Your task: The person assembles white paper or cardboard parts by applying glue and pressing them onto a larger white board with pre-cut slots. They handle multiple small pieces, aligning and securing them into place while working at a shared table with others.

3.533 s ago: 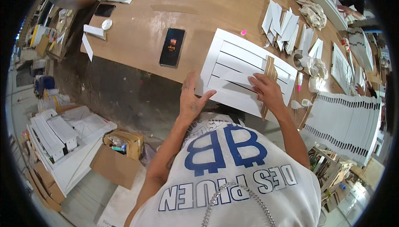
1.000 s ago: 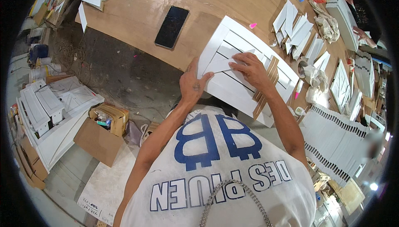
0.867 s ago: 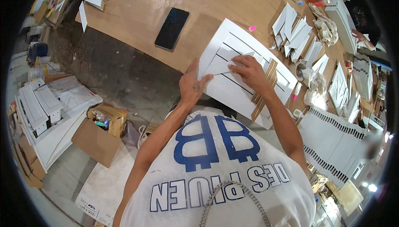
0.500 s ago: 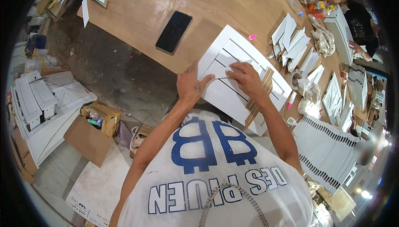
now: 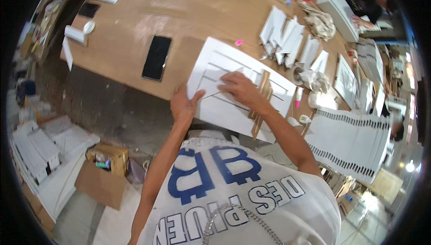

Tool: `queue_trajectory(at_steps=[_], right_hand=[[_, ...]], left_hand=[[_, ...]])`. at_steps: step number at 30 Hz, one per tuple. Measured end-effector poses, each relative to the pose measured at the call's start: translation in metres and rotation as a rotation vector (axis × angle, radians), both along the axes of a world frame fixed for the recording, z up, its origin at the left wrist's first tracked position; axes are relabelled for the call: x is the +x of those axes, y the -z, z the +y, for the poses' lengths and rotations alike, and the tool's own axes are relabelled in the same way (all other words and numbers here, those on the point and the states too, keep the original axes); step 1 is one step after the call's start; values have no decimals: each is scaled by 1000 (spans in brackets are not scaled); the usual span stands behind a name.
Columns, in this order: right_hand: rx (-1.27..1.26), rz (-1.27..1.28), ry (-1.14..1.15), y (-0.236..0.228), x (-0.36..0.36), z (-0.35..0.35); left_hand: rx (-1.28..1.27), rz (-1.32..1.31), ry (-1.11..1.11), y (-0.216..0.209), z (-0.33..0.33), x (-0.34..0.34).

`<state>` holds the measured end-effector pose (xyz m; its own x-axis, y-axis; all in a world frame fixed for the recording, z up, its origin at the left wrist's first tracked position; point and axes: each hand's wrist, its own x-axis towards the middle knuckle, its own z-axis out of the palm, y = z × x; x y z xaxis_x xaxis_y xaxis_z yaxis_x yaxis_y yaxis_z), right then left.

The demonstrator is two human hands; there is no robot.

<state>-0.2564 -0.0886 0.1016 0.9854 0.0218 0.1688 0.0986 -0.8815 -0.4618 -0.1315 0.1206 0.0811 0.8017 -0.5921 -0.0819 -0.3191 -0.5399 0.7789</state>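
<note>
A white slotted panel [image 5: 215, 108] lies at the table's near edge in front of me, crossed by several dark grooves. My left hand [image 5: 184, 103] grips its left edge, with the thumb on top and the fingers over the side. Above the middle of the panel, my right hand [image 5: 244, 90] has its fingers bent and drawn together at a groove. Whatever sits between those fingertips is hidden. Thin brown strips [image 5: 266, 85] rest across the panel, passing beside and under my right wrist.
A black phone [image 5: 157, 58] lies on the brown table [image 5: 121, 56]. White strips [image 5: 283, 34] are heaped beyond the panel, near a crumpled cloth [image 5: 321, 20]. A pink-tipped marker [image 5: 298, 97] and a stack of white slotted panels [image 5: 348, 144] are rightward. Another person's hand [image 5: 361, 23] is at far right.
The view has swung, so the table and panel appear shifted left. My left hand still grips the panel's edge; my right hand stays over the grooves, its fingers drawn closer together.
</note>
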Motion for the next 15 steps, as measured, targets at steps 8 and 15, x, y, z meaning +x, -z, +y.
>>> queue_trajectory(at_steps=[8,15], right_hand=[[-195,81,365,-17,-8,30],[-277,169,550,-2,-27,32]], left_hand=[[27,80,32,-3,1,0],[-115,26,80,-12,-2,-2]])
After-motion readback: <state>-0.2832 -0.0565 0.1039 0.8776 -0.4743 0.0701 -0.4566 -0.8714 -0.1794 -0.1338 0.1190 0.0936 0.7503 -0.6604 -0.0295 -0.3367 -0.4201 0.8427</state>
